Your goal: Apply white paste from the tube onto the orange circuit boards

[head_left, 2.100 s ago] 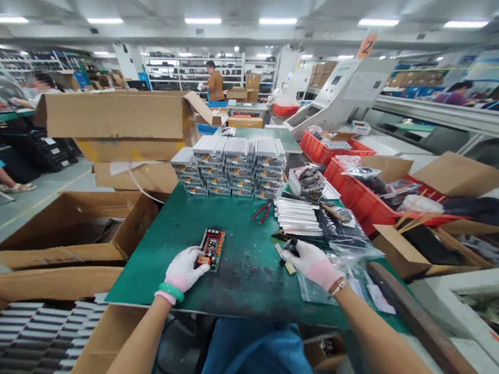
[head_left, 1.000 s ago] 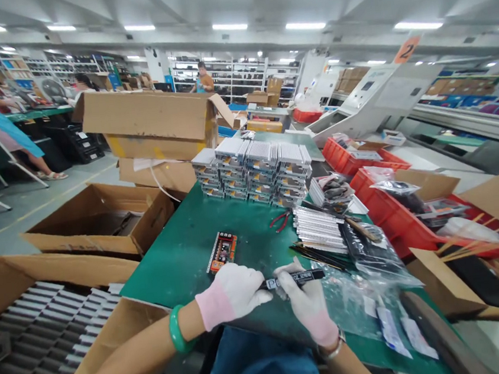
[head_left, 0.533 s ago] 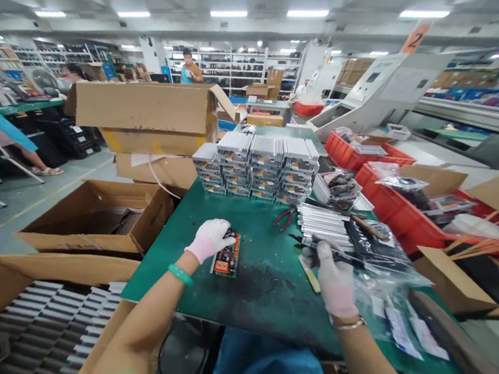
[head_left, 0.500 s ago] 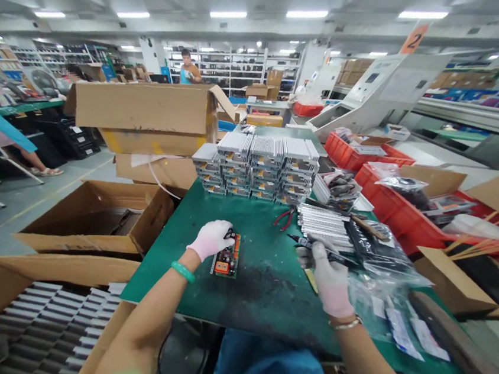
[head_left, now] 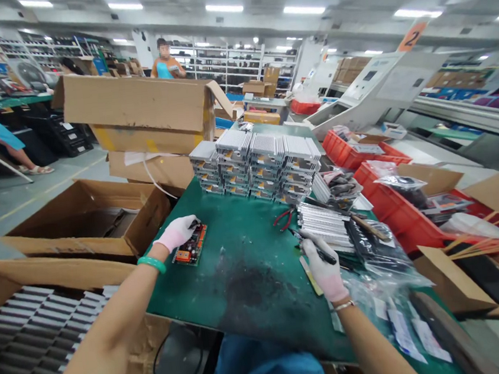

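My left hand (head_left: pixel 182 232), in a white and pink glove, is closed on the upper part of a circuit board (head_left: pixel 187 254) with orange blocks, at the left side of the green table (head_left: pixel 232 236). Its fingertips are by a dark part on the board. My right hand (head_left: pixel 323 268), gloved too, is closed around a slender black tool (head_left: pixel 327 255) whose tip points up and left; its exact kind is unclear. Just left of that hand lies a yellowish strip (head_left: pixel 310 276). Red-handled pliers (head_left: pixel 283 220) and a pile of silver metal bars (head_left: pixel 325 224) lie beyond it.
Finned metal housings (head_left: pixel 251 166) are stacked at the table's far side. Cardboard boxes (head_left: pixel 88 222) stand on the left, one with rows of metal parts. Red bins (head_left: pixel 390 214) and plastic bags (head_left: pixel 386 256) line the right. A co-worker (head_left: pixel 166 62) stands in the background.
My left hand has moved left along the table with the circuit board. My right hand, still around the black tool, has shifted only slightly.
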`<state>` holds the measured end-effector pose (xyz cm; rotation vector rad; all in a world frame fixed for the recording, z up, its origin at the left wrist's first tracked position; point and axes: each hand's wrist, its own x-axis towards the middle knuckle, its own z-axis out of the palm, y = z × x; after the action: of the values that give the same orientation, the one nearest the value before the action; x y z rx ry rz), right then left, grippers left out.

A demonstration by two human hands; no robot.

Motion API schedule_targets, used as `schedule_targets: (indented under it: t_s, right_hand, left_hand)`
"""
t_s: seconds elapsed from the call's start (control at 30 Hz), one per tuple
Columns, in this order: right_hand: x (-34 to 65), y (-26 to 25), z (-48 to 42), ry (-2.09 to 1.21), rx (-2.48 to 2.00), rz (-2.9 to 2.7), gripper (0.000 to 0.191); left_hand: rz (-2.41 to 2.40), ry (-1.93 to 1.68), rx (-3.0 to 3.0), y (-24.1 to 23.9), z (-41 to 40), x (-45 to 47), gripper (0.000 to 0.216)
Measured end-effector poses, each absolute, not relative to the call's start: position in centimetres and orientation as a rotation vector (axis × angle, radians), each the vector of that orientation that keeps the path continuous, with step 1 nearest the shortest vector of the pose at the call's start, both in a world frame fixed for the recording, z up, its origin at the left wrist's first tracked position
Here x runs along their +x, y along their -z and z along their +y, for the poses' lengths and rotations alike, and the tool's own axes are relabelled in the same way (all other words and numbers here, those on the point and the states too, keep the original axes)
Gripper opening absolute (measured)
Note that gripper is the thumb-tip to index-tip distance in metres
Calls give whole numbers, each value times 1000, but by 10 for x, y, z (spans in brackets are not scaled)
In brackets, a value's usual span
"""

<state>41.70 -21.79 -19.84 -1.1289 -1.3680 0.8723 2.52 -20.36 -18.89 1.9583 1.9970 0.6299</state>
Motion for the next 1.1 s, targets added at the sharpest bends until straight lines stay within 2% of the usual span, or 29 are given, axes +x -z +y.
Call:
schedule_targets:
  t_s: [0.1, 0.33, 0.47, 0.7, 1.1]
  right_hand:
    - [401, 201, -208, -673, -1007, -1586, 33]
    - [355, 212, -181, -226, -736, -2008, 16]
    - [324, 214, -162, 25, -653, -2236, 18]
    - [258, 219, -114, 90, -733, -2527, 30]
    - [150, 231, -47, 94, -880, -2722, 31]
  left_hand:
    - [1985, -837, 1803, 192, -197, 16, 16]
    - [1964, -1545, 1341, 198, -184, -3, 40]
    - [1929, -1812, 1084, 203, -183, -11, 39]
    - [1857, -1862, 945, 210, -185, -16, 36]
    - [1997, -1797, 792, 226, -173, -33, 37]
